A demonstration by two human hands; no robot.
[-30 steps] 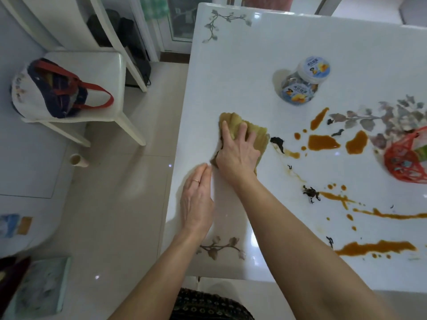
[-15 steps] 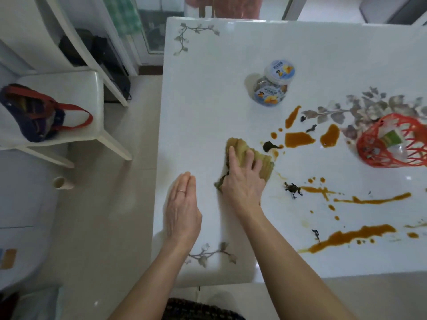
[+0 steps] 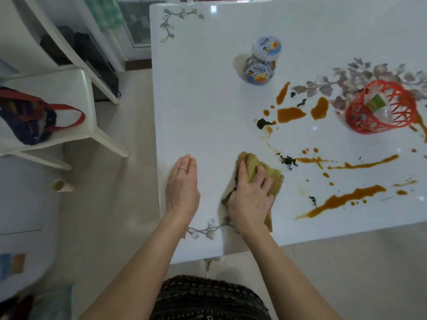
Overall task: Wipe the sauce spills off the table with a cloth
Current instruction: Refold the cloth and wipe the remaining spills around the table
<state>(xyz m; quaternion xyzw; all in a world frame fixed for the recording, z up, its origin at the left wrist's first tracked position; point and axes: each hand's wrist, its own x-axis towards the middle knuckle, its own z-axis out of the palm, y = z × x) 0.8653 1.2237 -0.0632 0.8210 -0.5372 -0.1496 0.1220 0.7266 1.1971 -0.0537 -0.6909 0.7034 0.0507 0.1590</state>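
Cloth [image 3: 273, 180] lies bunched on the table [image 3: 203, 112], lower centre of the frame, just left of the nearest spills. Right hand [image 3: 250, 202] lies on top of it, palm down, fingers spread and nearly straight, pressing rather than gripping (thumb side partly hidden by a fold). Left hand [image 3: 182, 188] rests flat at the table's left edge, near the cloth, fingers together, holding nothing. Sauce [image 3: 346, 199] lies in brown streaks and blots across the right half, dark scraps among them. Jar [image 3: 261, 62] stands upper centre. Red basket [image 3: 381, 109] lies tipped at right. Chair [image 3: 57, 88] carrying a bag [image 3: 25, 116], left of frame.
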